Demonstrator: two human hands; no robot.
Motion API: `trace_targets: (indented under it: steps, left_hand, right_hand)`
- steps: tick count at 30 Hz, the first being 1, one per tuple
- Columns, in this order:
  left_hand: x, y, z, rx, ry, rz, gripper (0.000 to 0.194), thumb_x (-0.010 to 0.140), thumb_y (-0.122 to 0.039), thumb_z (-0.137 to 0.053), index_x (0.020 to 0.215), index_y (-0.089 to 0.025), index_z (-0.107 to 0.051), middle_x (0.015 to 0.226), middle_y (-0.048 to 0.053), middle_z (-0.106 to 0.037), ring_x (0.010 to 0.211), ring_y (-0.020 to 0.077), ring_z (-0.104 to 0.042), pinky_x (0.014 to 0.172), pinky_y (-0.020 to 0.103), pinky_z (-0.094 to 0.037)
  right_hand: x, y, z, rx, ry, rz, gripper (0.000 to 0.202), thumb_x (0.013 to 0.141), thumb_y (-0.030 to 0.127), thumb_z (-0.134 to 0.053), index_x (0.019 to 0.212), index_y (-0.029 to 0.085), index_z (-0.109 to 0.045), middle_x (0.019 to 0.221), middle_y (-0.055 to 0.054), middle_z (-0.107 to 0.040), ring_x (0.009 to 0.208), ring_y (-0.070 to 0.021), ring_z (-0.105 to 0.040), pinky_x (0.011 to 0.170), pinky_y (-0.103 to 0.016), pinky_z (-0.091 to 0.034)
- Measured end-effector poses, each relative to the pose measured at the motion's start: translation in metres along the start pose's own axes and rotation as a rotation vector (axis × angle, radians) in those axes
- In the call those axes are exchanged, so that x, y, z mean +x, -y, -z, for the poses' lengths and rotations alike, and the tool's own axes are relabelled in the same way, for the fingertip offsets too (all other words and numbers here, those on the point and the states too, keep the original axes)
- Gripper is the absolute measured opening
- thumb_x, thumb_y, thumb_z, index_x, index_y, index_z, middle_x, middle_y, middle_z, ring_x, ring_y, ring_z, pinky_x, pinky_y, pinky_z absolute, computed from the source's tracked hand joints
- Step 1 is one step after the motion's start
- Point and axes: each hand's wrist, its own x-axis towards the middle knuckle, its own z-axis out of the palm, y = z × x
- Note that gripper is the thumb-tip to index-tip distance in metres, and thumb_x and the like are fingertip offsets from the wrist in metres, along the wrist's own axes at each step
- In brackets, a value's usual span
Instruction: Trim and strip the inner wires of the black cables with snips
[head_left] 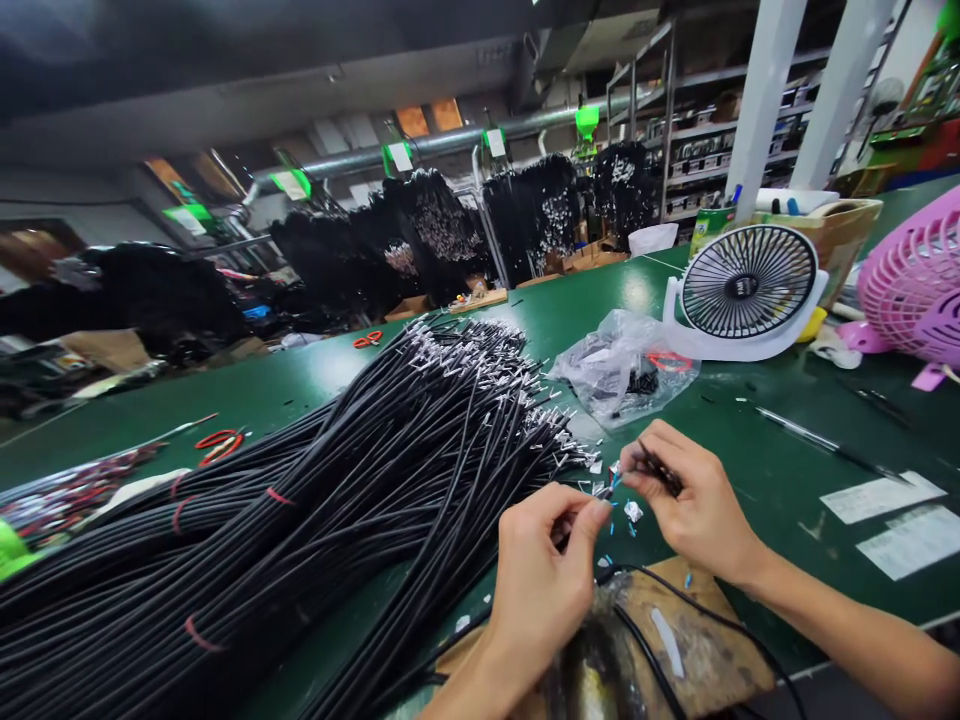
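My left hand (551, 560) is closed, thumb and fingertips pinched on the end of a black cable. Thin coloured wires (615, 477), one of them blue, stick out of that end toward my right hand (686, 500). The right hand is closed too, around a small dark tool (660, 468) whose kind I cannot make out, its fingertips close to the wires. To the left lies a big bundle of black cables (390, 440) with whitish stripped ends, tied with red bands. Bits of blue wire and foil scraps (633, 511) are strewn below the hands.
A wooden board (720, 640) carrying a metal piece is at the front edge. Beyond the hands are a clear plastic bag (611, 370), a white fan (750, 290) and a pink fan (915, 280). Red-handled scissors (219, 445), a pen (810, 433) and paper slips (911, 540) lie on the green table.
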Motion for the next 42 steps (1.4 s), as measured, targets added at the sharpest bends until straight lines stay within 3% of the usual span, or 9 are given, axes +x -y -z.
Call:
trace_targets:
  steps: [3, 8, 13, 15, 20, 29, 33, 36, 42]
  left_hand:
    - [-0.001, -0.001, 0.0, 0.005, -0.041, -0.019, 0.022, 0.082, -0.025, -0.055, 0.064, -0.014, -0.064, 0.055, 0.001, -0.057, 0.051, 0.0125, -0.047, 0.048, 0.022, -0.033]
    - [-0.002, 0.003, 0.0, 0.017, -0.034, -0.082, 0.019, 0.082, -0.022, -0.056, 0.067, -0.014, -0.065, 0.058, 0.001, -0.058, 0.052, 0.0125, -0.049, 0.048, 0.022, -0.034]
    - [0.003, 0.009, 0.004, -0.007, -0.021, -0.203, 0.014, 0.082, -0.017, -0.057, 0.071, -0.016, -0.066, 0.065, 0.002, -0.062, 0.058, 0.0133, -0.054, 0.053, 0.022, -0.038]
    - [0.004, 0.009, 0.003, 0.007, 0.011, -0.209, 0.018, 0.084, -0.018, -0.055, 0.07, -0.016, -0.065, 0.065, 0.001, -0.062, 0.058, 0.0131, -0.054, 0.054, 0.022, -0.037]
    - [0.001, 0.009, 0.0, 0.065, 0.04, -0.163, 0.025, 0.086, -0.019, -0.05, 0.064, -0.016, -0.062, 0.058, 0.0, -0.058, 0.053, 0.0119, -0.049, 0.05, 0.022, -0.033]
    - [0.002, 0.01, 0.003, 0.057, -0.024, -0.226, 0.013, 0.081, -0.014, -0.057, 0.071, -0.015, -0.065, 0.063, 0.001, -0.061, 0.056, 0.0124, -0.055, 0.052, 0.021, -0.04]
    - [0.003, 0.011, 0.005, 0.096, -0.069, -0.371, 0.011, 0.082, -0.011, -0.056, 0.078, -0.014, -0.066, 0.07, 0.003, -0.063, 0.062, 0.0129, -0.057, 0.059, 0.021, -0.042]
    - [0.005, 0.011, 0.006, 0.063, 0.011, -0.246, 0.017, 0.084, -0.017, -0.055, 0.071, -0.015, -0.066, 0.063, 0.001, -0.061, 0.057, 0.0123, -0.053, 0.053, 0.021, -0.037]
    - [0.008, 0.007, 0.003, -0.154, 0.297, 0.076, 0.042, 0.09, -0.033, -0.042, 0.053, -0.015, -0.052, 0.047, -0.003, -0.044, 0.046, 0.0094, -0.039, 0.045, 0.021, -0.027]
  right_hand:
    - [0.003, -0.002, 0.005, 0.133, -0.064, -0.137, 0.012, 0.087, 0.029, -0.051, 0.082, 0.018, -0.053, 0.071, 0.0, -0.051, 0.058, -0.0127, -0.046, 0.054, -0.025, -0.038]
    - [0.005, -0.001, 0.008, 0.191, 0.174, -0.183, 0.024, 0.074, 0.037, -0.068, 0.07, 0.016, -0.057, 0.067, 0.001, -0.051, 0.057, -0.0111, -0.043, 0.05, -0.023, -0.034]
    - [-0.003, -0.005, -0.004, 0.677, 0.446, -0.441, 0.04, 0.074, 0.054, -0.062, 0.079, 0.017, -0.049, 0.055, 0.008, -0.032, 0.041, -0.0053, -0.024, 0.037, -0.02, -0.02]
    - [-0.004, -0.005, -0.006, 0.658, 0.476, -0.367, 0.034, 0.077, 0.049, -0.059, 0.08, 0.017, -0.047, 0.057, 0.008, -0.033, 0.042, -0.0061, -0.026, 0.038, -0.02, -0.022]
    - [-0.003, -0.003, 0.0, 0.078, 0.128, 0.007, 0.011, 0.083, 0.01, -0.05, 0.074, 0.017, -0.048, 0.075, -0.001, -0.047, 0.067, -0.0129, -0.044, 0.06, -0.024, -0.036]
    - [-0.002, -0.002, 0.009, 0.05, 0.218, 0.02, 0.006, 0.081, 0.014, -0.058, 0.076, 0.017, -0.058, 0.075, -0.001, -0.055, 0.064, -0.0121, -0.047, 0.057, -0.024, -0.035]
    - [-0.002, -0.004, 0.0, 0.249, 0.274, -0.192, 0.006, 0.077, 0.017, -0.059, 0.073, 0.016, -0.055, 0.065, 0.001, -0.051, 0.057, -0.0115, -0.044, 0.053, -0.023, -0.035]
    - [-0.003, -0.005, -0.001, 0.347, 0.301, -0.165, 0.004, 0.076, 0.018, -0.055, 0.074, 0.016, -0.052, 0.064, 0.002, -0.048, 0.056, -0.0116, -0.042, 0.05, -0.023, -0.034]
    - [-0.009, -0.005, 0.006, -0.16, 0.129, 0.334, 0.035, 0.061, -0.006, -0.041, 0.083, 0.016, -0.057, 0.077, -0.003, -0.053, 0.065, -0.0139, -0.048, 0.054, -0.024, -0.034]
